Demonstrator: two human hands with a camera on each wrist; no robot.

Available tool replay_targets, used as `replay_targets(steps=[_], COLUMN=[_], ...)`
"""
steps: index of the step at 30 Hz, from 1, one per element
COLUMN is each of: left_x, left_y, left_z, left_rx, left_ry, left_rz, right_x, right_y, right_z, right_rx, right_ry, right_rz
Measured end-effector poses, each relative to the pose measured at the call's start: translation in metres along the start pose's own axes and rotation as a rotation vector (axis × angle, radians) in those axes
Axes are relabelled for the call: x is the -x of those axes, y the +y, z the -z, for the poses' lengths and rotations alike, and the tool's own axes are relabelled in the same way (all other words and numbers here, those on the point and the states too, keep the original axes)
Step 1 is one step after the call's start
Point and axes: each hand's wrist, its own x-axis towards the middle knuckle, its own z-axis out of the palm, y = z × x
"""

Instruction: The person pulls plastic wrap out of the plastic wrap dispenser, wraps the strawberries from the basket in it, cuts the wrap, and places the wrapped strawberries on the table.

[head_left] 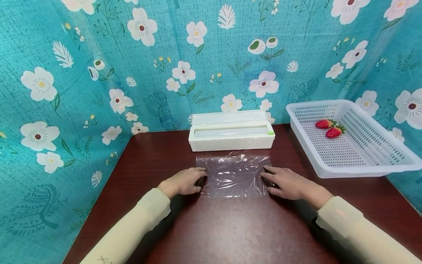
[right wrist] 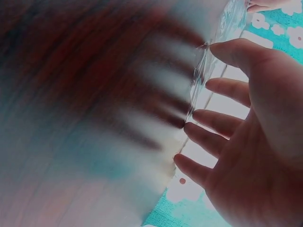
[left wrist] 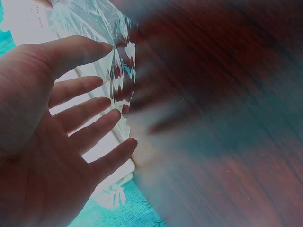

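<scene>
A sheet of clear plastic wrap (head_left: 235,178) lies wrinkled on the table, shining where light catches its folds. At its left edge the left hand (head_left: 186,180) touches the film with spread fingertips. On the opposite edge rests the right hand (head_left: 290,182), its fingers also apart. In the left wrist view the thumb and fingers of the left hand (left wrist: 71,113) are extended beside the film (left wrist: 116,61). The right wrist view has the right hand (right wrist: 246,123) with separated fingers, tips against the film's edge (right wrist: 201,66). Neither hand visibly pinches the wrap.
Behind the film stands a long white wrap dispenser box (head_left: 230,143) with its lid raised. A white plastic basket (head_left: 316,161) at the right holds two strawberries (head_left: 333,132). The dark wooden table (head_left: 230,231) backs onto a blue floral cloth (head_left: 211,55).
</scene>
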Motion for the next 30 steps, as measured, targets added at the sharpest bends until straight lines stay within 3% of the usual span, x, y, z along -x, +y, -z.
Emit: replay_targets(steps=[17,30], left_x=[-0.0034,0.0031], left_y=[-0.0031,-0.0057], left_z=[-0.0006,-0.0023], left_rx=[0.004,-0.024], left_ry=[-0.010,0.039], left_rz=[0.027,-0.014], right_x=[-0.0052,-0.0047], right_y=[0.0021,0.0017], right_z=[-0.0010,-0.0002], right_rx=[-0.019,-0.026], right_ry=[-0.040,-0.025], right_rz=[-0.051,-0.036])
